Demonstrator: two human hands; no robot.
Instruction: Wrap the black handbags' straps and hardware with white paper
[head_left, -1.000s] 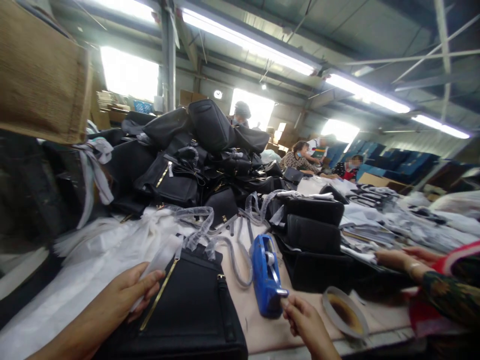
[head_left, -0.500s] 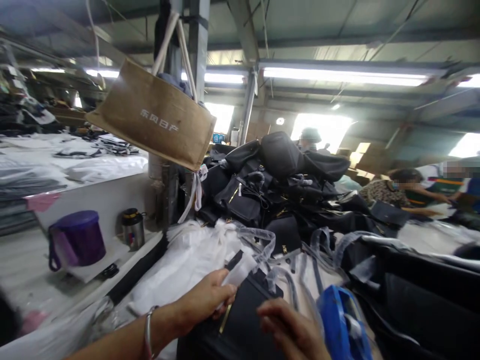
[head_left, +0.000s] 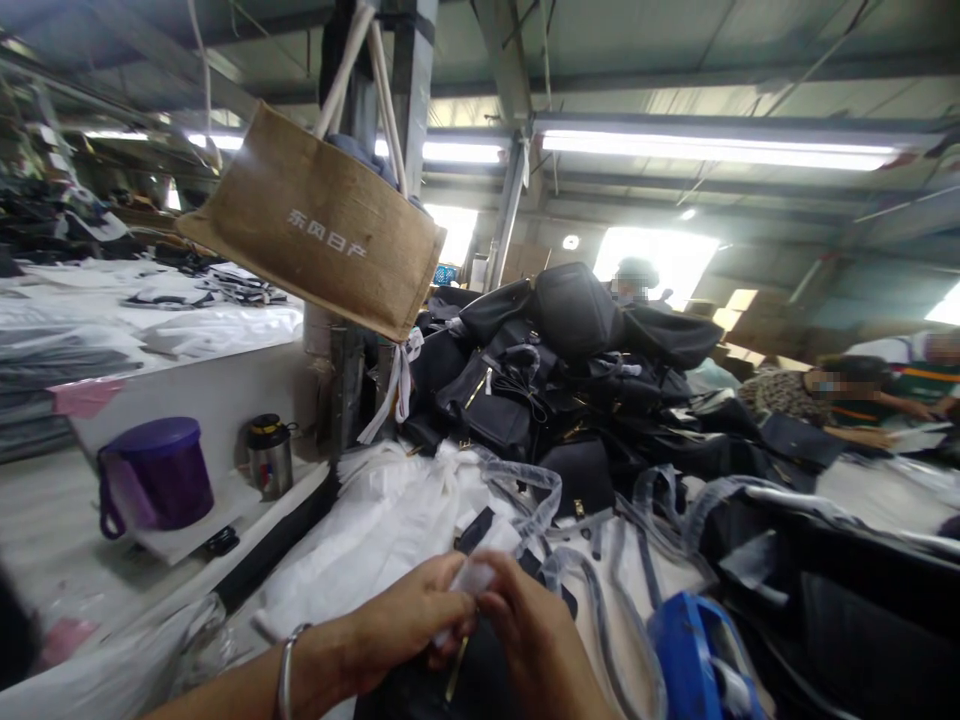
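Observation:
A black bag (head_left: 484, 690) with a gold zipper (head_left: 455, 672) lies in front of me, partly covered by my hands. My left hand (head_left: 405, 615), with a bracelet at the wrist, is closed on a whitish translucent wrapping strip (head_left: 498, 538) above the bag. My right hand (head_left: 536, 630) meets it there, its fingers bent and pinched on the same strip by the left fingertips. Just what lies between the right fingers is partly hidden. To the right of that hand stands a blue plastic holder (head_left: 686, 650) with something white inside.
A heap of black bags (head_left: 577, 310) rises ahead. White wrapping sheets (head_left: 360, 530) lie to the left, plastic-wrapped straps (head_left: 600, 590) to the right. A brown bag (head_left: 322, 225) hangs from a post. A purple container (head_left: 161, 475) and a flask (head_left: 268, 455) stand left. Co-workers sit at far right.
My right hand has moved left and up to the strip, joining my left hand. The left hand keeps its hold. The view has shifted slightly.

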